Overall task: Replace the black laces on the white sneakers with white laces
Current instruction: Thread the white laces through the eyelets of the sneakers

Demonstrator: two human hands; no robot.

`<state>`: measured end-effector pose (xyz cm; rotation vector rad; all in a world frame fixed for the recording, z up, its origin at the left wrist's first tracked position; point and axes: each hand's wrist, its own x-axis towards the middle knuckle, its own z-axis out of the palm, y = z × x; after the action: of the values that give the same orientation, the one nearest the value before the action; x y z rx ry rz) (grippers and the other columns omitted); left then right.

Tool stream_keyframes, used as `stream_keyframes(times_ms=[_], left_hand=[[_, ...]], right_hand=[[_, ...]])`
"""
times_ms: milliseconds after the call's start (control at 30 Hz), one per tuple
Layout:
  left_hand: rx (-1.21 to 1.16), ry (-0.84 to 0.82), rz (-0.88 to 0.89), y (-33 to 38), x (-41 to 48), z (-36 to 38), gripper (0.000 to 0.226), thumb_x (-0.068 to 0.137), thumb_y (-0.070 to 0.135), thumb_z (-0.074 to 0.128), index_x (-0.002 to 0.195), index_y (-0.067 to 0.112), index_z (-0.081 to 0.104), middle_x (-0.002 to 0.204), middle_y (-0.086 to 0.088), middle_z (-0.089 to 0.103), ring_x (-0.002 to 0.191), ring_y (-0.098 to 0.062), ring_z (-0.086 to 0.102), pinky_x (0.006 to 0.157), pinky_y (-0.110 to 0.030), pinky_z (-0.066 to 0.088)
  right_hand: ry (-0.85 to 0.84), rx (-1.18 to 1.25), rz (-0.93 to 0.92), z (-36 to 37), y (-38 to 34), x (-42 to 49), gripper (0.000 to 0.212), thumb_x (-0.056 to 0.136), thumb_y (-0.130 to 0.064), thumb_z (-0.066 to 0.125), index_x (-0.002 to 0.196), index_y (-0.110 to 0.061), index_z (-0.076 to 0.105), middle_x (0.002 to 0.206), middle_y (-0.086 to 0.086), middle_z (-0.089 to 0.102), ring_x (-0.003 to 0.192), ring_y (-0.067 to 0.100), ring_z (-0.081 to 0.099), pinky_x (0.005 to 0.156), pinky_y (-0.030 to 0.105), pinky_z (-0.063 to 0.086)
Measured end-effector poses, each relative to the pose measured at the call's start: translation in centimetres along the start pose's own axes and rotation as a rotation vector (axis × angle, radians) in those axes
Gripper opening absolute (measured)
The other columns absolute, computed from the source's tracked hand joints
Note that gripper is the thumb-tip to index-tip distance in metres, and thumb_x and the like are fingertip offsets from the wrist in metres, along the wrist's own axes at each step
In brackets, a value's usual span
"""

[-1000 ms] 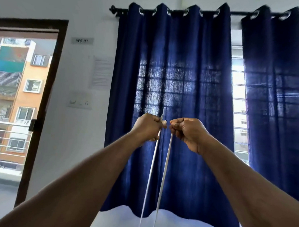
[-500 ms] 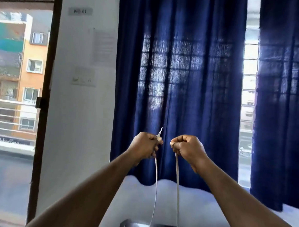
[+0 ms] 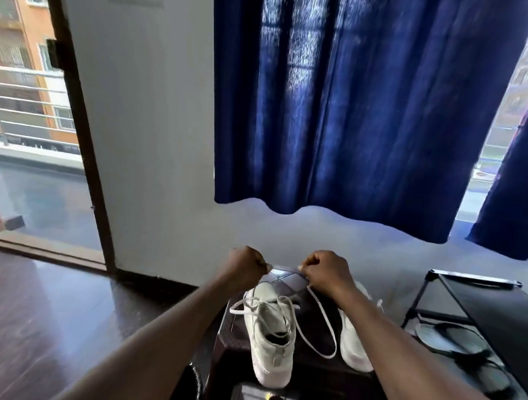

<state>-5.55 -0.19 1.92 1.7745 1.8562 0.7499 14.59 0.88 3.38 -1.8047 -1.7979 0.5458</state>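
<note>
hands: left hand (image 3: 243,267) and right hand (image 3: 323,270) fisted, each pinching a white lace (image 3: 320,326) end, level, probably evening lengths | lace: slack loops mid-stool (image 3: 312,371) between left sneaker (image 3: 269,330), already white-laced, and right sneaker (image 3: 354,346)

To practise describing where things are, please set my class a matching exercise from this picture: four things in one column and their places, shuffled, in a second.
Things
1. white lace
2. laced sneaker
3. blue curtain
4. black rack

Places
A. hangs before the window
B. pinched by the left hand and the right hand
C. to the right of the stool
D. on top of the stool

Pairs: 1-B; 2-D; 3-A; 4-C
</note>
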Motion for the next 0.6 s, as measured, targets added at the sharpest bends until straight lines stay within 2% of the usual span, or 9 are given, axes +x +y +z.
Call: stream_keyframes(times_ms=[67,133,200,233,300,400,600], left_hand=[[0.057,-0.036,-0.031,-1.3,-0.1,1.6,0.025,0.09,0.045,0.071,0.085,0.021,0.075,0.086,-0.004,0.075,0.087,-0.024,0.072,0.067,-0.027,0.046],[0.126,-0.056,-0.039,-2.3,-0.3,3.0,0.037,0.088,0.048,0.069,0.108,0.018,0.074,0.102,-0.01,0.077,0.099,-0.033,0.072,0.075,-0.034,0.055],[0.188,-0.039,-0.027,-2.7,-0.9,3.9,0.055,0.085,0.048,0.069,0.131,0.017,0.064,0.115,-0.013,0.075,0.108,-0.038,0.069,0.082,-0.038,0.055],[0.205,-0.026,-0.033,-2.9,-1.2,4.3,0.06,0.084,0.049,0.068,0.134,0.017,0.06,0.115,-0.013,0.075,0.108,-0.04,0.068,0.082,-0.039,0.055],[0.24,0.0,-0.049,-2.9,-1.6,5.0,0.058,0.084,0.052,0.067,0.129,0.016,0.063,0.114,-0.014,0.075,0.107,-0.04,0.069,0.08,-0.039,0.054],[0.26,0.015,-0.045,-2.4,-2.3,5.6,0.047,0.081,0.052,0.061,0.115,0.02,0.068,0.122,-0.01,0.071,0.105,-0.04,0.068,0.076,-0.036,0.051],[0.286,0.05,-0.08,-1.8,-2.9,5.9,0.029,0.082,0.025,0.057,0.106,0.018,0.07,0.114,-0.014,0.072,0.106,-0.041,0.067,0.08,-0.038,0.054]], right_hand=[[-0.026,-0.05,0.018,1.9,1.0,0.2,0.01,0.087,-0.024,0.072,0.088,-0.016,0.079,0.097,0.003,0.079,0.099,0.024,0.07,0.082,0.027,0.048],[-0.075,-0.069,0.04,3.8,2.1,0.5,0.015,0.088,-0.026,0.072,0.088,-0.013,0.08,0.093,0.006,0.079,0.095,0.024,0.072,0.078,0.027,0.049],[-0.135,-0.085,0.053,5.3,3.0,0.7,0.024,0.089,-0.034,0.074,0.085,-0.011,0.081,0.088,0.006,0.079,0.092,0.023,0.074,0.079,0.028,0.052],[-0.161,-0.103,0.063,6.1,3.3,0.8,0.026,0.089,-0.037,0.074,0.085,-0.013,0.081,0.09,0.005,0.08,0.094,0.023,0.074,0.081,0.029,0.054],[-0.191,-0.114,0.072,7.2,3.7,0.8,0.027,0.089,-0.04,0.074,0.087,-0.014,0.081,0.094,0.004,0.08,0.098,0.023,0.073,0.084,0.028,0.054],[-0.187,-0.121,0.068,8.5,3.9,0.7,0.028,0.092,-0.042,0.073,0.092,-0.015,0.08,0.104,0.005,0.079,0.105,0.023,0.071,0.087,0.029,0.054],[-0.091,-0.045,0.094,7.9,4.3,1.0,0.017,0.094,-0.031,0.069,0.083,-0.019,0.076,0.1,0.004,0.079,0.101,0.024,0.072,0.08,0.029,0.049]])
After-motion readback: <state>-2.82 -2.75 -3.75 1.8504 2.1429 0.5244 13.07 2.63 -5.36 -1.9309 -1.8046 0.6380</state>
